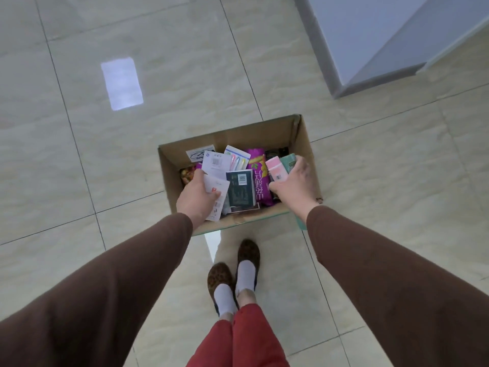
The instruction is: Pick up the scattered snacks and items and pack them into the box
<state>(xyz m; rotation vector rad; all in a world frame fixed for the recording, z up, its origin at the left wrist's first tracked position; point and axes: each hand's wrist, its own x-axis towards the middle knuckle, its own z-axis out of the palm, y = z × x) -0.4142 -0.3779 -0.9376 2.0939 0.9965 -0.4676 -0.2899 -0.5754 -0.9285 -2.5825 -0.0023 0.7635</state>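
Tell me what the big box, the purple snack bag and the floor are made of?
The box looks like plain brown cardboard, matte, with folded flaps and raw edges. The purple snack bag seems to be thin plastic film, judging by its crinkled, slightly shiny surface. The floor looks like polished stone or ceramic tile: glossy, with grout lines and a mirrored light patch.

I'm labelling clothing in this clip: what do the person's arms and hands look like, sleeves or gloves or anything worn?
Both arms wear long, plain brown sleeves, the left sleeve and right sleeve, each ending at the wrist. The left hand and right hand are bare, with no gloves. A small beaded band seems to peek out at the right wrist. No markings show on the fabric.
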